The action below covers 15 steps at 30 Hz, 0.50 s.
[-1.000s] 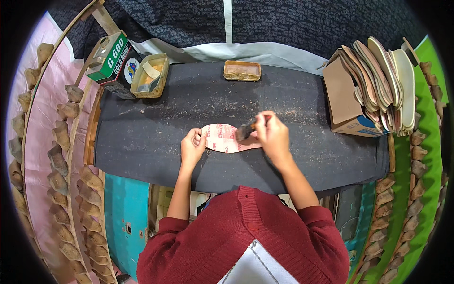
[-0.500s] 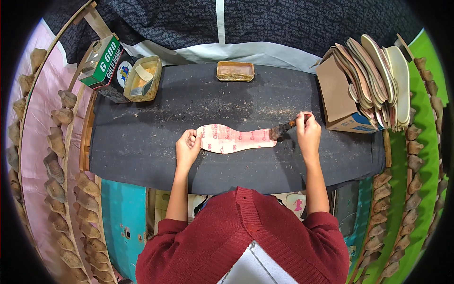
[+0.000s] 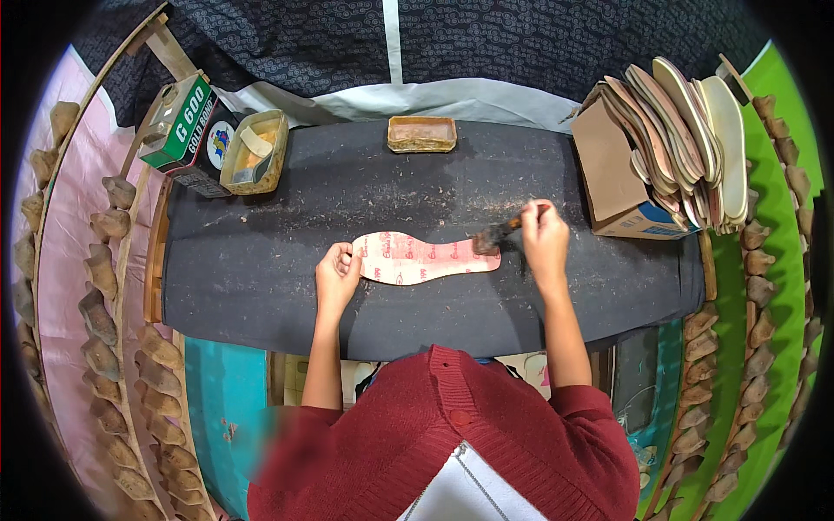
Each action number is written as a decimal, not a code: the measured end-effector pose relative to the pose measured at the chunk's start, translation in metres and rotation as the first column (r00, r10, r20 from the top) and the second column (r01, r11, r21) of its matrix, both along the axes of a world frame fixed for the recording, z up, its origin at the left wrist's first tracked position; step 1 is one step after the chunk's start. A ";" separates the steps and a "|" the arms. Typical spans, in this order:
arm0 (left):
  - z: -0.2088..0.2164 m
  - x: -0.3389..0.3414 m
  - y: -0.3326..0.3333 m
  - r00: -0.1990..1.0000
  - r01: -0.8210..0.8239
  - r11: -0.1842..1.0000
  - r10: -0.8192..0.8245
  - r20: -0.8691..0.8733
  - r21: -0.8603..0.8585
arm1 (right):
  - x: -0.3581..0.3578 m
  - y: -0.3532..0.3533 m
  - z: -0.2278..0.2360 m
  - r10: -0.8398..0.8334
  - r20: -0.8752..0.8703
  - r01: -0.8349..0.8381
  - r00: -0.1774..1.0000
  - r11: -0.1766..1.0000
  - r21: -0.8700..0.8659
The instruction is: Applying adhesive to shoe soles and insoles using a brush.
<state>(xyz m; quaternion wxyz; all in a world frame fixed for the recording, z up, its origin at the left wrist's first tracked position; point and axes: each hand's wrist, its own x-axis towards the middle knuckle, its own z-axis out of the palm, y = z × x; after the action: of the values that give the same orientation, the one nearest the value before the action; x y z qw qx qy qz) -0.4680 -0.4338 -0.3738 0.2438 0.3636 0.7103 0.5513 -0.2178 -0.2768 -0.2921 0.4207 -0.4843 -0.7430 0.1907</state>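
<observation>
Black patterned cloth hung behind the table [image 3: 287, 304], whose dark cover was flecked with scraps; a dish [image 3: 423, 146] sat near its far edge and a box [image 3: 608, 169] of upright soles [image 3: 682, 130] at its right. The insole [image 3: 417, 260] lay flat near the middle of the table, between the hands, printed face up. The left hand [image 3: 338, 272] was closed at its left edge, thumb and curled fingers nipping the rim, though how firmly could not be told. The right hand [image 3: 544, 241] pinched the handle of a brush [image 3: 486, 243], its dark bristles over the insole's right end; whether they touched was unclear. The insole looked thin and light, probably bendy yet firm enough to keep flat, unlikely to break, and apt to slide unless pinned. The rim of the wide end seemed the best hold, leaving the face free. Its long axis ran left to right, nearly level, the broad toe end pointing left and the narrower heel right.
</observation>
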 end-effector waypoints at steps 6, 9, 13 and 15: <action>0.000 0.001 0.001 1.000 0.005 1.000 -0.005 0.003 0.008 | 0.025 0.006 0.004 -0.084 -0.009 0.084 0.996 0.995 0.056; -0.003 0.000 0.002 1.000 0.008 1.000 -0.008 -0.011 0.023 | 0.011 -0.011 0.014 -0.031 -0.090 0.034 0.995 0.999 0.037; -0.005 -0.001 0.001 1.000 0.002 1.000 -0.002 -0.001 0.020 | -0.012 -0.031 0.013 0.157 -0.098 -0.159 0.983 0.987 -0.014; -0.005 -0.001 0.002 1.000 0.007 1.000 -0.007 0.000 0.025 | -0.006 -0.028 0.007 0.151 -0.109 -0.155 0.983 0.987 -0.034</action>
<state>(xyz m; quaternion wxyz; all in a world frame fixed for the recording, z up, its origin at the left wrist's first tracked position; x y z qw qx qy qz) -0.4686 -0.4321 -0.3789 0.2411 0.3688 0.7020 0.5595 -0.2241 -0.3043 -0.2849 0.4336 -0.4237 -0.7504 0.2635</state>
